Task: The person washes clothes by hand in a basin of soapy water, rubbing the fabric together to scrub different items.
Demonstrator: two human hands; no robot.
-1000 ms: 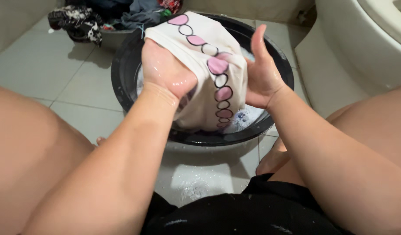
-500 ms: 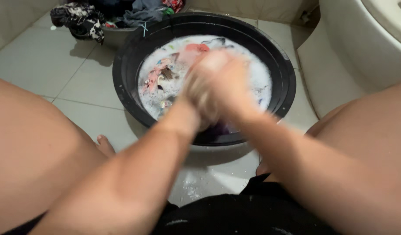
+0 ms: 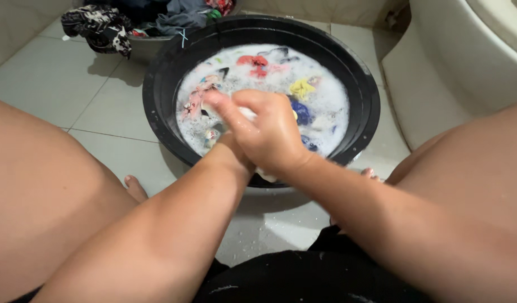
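My two hands are clasped together over the near side of a black round basin (image 3: 157, 95). My right hand (image 3: 272, 134) lies on top, fingers curled. It covers most of my left hand (image 3: 231, 147), which comes in from below. Both squeeze a bunched white cloth (image 3: 249, 114); only small bits show between the fingers and under the palms. The basin holds foamy water with several small coloured garments (image 3: 303, 90) floating in it.
A heap of dark and patterned clothes (image 3: 101, 28) lies in a second tub behind the basin. A white ceramic fixture (image 3: 455, 56) stands at the right. My bare knees flank the basin, and the tiled floor (image 3: 45, 78) is wet in front.
The white garment with pink rings, held up and spread a second ago, has come down and is bunched inside both hands. The hands closed together and dropped towards the near rim.
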